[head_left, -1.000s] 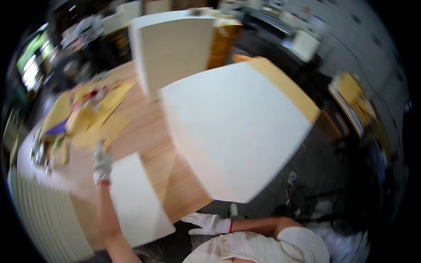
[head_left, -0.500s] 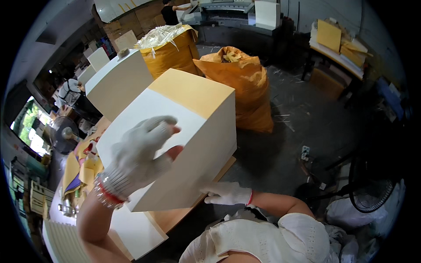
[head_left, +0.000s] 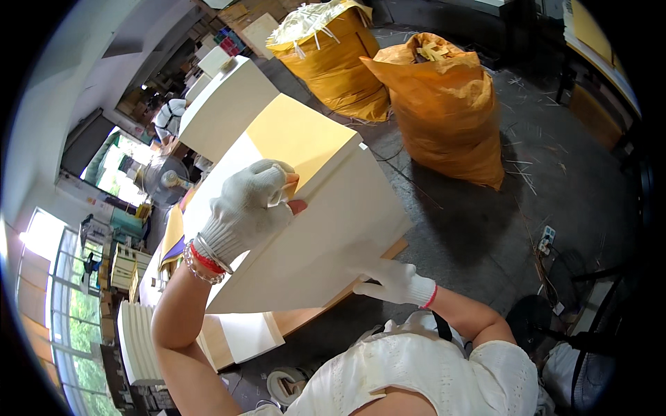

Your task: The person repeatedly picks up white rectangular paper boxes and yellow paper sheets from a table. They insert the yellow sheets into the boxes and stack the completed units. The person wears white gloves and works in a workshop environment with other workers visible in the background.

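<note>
On the near wooden tabletop point(head_left: 297, 319), white, flat-faced box point(head_left: 312, 236), far side hidden; knit-gloved left hand point(head_left: 251, 200) curled at its top edge, pinch unclear; right hand point(head_left: 397, 283) spread near its lower edge.

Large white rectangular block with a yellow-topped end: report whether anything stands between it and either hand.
Nothing visible stands between the large white block and either hand. The left hand, in a white knit glove, is over its upper edge; the right hand, likewise gloved, is by its lower edge. Actual contact is unclear.
</note>
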`<state>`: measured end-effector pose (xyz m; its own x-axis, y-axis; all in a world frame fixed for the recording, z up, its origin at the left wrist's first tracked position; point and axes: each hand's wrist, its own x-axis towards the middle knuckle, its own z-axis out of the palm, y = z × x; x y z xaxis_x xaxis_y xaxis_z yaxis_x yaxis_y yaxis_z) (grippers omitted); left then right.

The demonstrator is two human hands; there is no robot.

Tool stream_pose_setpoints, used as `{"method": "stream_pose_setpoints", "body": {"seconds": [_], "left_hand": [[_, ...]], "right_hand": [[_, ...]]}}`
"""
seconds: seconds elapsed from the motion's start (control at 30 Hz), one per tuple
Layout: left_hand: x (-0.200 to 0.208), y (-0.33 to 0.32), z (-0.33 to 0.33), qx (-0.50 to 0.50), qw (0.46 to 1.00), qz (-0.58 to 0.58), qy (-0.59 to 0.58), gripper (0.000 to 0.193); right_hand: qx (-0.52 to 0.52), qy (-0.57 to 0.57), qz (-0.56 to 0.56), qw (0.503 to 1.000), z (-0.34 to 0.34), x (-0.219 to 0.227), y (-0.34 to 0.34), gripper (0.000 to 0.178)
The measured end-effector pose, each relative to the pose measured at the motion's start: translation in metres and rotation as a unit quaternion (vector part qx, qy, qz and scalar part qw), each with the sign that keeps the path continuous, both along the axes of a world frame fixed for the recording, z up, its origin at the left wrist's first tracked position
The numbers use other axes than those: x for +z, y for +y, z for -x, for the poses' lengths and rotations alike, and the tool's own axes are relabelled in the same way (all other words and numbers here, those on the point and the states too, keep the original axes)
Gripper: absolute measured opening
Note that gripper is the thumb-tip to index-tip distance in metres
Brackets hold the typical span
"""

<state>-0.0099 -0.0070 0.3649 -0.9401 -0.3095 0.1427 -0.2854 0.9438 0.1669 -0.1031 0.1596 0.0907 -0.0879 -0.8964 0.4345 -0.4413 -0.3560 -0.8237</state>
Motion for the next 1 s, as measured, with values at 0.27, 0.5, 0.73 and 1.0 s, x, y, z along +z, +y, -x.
{"method": "stream_pose_setpoints", "body": {"seconds": [0.27,0.5,0.73,1.0], "left_hand": [[0.002,0.001,-0.002,0.010,1.000,-0.014,0.014,0.036],[0.003,0.003,-0.002,0.001,1.000,0.017,0.019,0.036],[0.019,0.003,-0.022,0.027,0.998,0.044,0.040,0.027],[-0.029,0.001,-0.002,0.054,0.985,0.124,0.109,0.047]], "right_hand": [[0.006,0.021,0.032,0.999,0.015,0.013,-0.006,0.044],[0.041,0.005,-0.025,0.999,0.020,0.025,-0.002,0.042],[-0.191,0.237,0.344,0.888,0.056,0.158,-0.030,0.019],[-0.370,0.643,0.163,0.650,0.050,0.187,-0.055,0.024]]}}
